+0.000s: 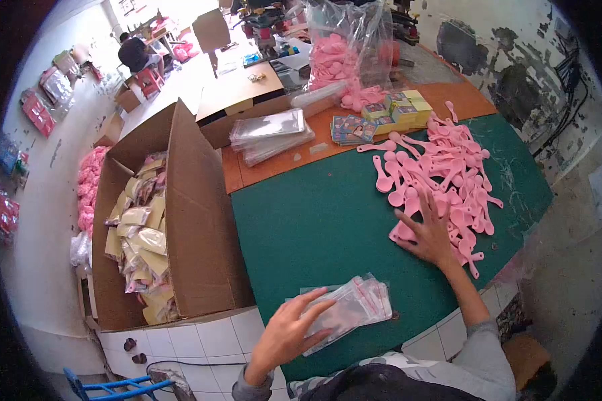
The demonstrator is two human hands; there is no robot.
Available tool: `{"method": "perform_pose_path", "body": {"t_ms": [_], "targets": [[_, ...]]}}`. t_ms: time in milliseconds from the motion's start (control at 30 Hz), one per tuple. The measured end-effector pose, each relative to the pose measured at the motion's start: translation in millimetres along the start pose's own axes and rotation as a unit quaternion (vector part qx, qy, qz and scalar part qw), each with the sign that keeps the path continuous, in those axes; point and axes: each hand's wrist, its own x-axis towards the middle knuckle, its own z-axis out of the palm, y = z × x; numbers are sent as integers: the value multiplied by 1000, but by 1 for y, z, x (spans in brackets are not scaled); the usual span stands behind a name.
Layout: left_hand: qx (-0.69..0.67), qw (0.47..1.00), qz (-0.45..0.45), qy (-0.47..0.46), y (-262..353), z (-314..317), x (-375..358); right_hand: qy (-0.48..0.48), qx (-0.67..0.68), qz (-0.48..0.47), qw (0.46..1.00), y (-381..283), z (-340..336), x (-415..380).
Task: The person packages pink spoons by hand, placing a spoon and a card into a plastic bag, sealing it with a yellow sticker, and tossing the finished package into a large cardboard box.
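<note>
My left hand (293, 332) hovers at the near edge of the table, its fingers apart, beside and partly over a fanned stack of clear plastic bags (358, 304). My right hand (425, 230) reaches to the near left side of a heap of pink plastic spoons (448, 164), fingers spread over it. Its fingertips are at the spoons, and I see none held in it. The heap covers much of the right part of the green table top (301, 220).
At left stands an open cardboard box (207, 220) of filled packets. Along the table's back lie clear sleeves (271, 130), stacked cards (398, 113) and a large bag of pink spoons (334, 60). A blue metal frame (107, 386) is at lower left. Another person (135, 53) sits far back.
</note>
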Motion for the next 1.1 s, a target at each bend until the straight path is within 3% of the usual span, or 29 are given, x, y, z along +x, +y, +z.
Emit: {"method": "perform_pose_path", "body": {"t_ms": [67,167,300,333,433,533,600,700,800,900,933,1100], "targets": [[54,998,-11,-40,-4,21,7,36,-10,-57,998,5,4,38],[126,990,-57,-26,-4,41,11,73,3,-91,993,18,19,80],[98,992,-78,0,-16,59,13,-8,-27,-80,996,44,36,97],[96,992,-77,8,-17,59,13,48,-38,-108,992,51,39,97],[90,993,-81,12,-19,57,15,-30,-24,-77,996,71,26,88],[81,994,-76,9,-25,59,12,-45,22,-47,998,87,21,80],[68,995,-69,13,-28,60,14,-49,110,-31,992,90,20,85],[45,997,-59,15,-29,58,17,24,188,-88,978,83,31,121],[33,998,-53,21,-34,60,16,-11,143,19,989,60,53,167],[20,998,-52,37,-33,62,15,-73,207,89,972,41,68,188],[12,997,-55,43,-33,63,14,-47,111,99,988,31,75,185],[-45,994,-60,75,-36,69,14,-90,71,27,993,32,71,148]]}}
